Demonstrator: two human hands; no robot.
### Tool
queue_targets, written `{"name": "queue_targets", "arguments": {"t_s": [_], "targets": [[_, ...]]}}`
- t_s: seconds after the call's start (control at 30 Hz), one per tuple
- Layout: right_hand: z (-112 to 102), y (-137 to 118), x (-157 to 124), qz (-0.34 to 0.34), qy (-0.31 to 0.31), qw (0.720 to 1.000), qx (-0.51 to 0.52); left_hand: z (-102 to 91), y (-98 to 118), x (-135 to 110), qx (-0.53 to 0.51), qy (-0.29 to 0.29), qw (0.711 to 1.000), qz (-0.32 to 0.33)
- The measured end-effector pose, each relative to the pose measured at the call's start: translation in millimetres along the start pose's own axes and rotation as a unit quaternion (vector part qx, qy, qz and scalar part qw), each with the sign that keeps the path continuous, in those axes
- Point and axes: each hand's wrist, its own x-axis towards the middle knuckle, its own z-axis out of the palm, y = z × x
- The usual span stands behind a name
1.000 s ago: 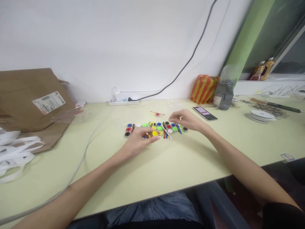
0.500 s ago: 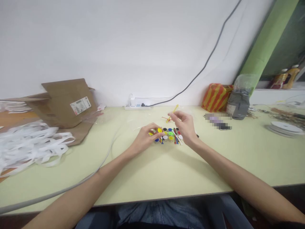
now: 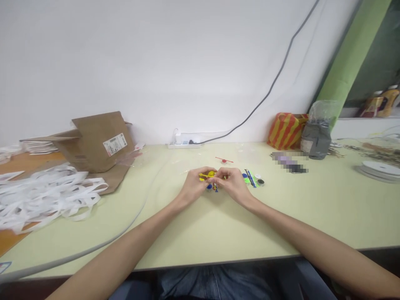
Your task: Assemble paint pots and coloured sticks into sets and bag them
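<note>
Head view — hands (image 3: 194,186) together, yellow stick (image 3: 204,176), disc (image 3: 211,173)

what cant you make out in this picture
In the head view:
Whether the yellow stick touches the yellow disc: fingers cover the spot.
How many coloured discs there are: left hand and right hand hide some.
Phone screen: pixelated.
Label print: too small.
White spools: cut off by the right edge.

Box (image 3: 101,146) and Ribbon (image 3: 53,193) at Left

A striped bag (image 3: 284,132) and grey pouch (image 3: 316,141) are seen right of centre, bottles (image 3: 373,104) at the upper right. Mid-frame, a power strip (image 3: 175,146) is met by a dark cable (image 3: 265,98).
</note>
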Motion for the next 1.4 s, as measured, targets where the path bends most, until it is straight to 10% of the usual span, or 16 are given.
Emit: {"name": "queue_targets", "arguments": {"t_s": [0.37,1.4], "targets": [[-7,13,3,-0.202,0.043,0.962,-0.178,1.7,-8,-1,0.015,0.026,0.999,0.036],[-19,9,5,-0.151,0.057,0.955,-0.25,-3.1,-9,-2,0.103,0.042,0.99,0.083]]}}
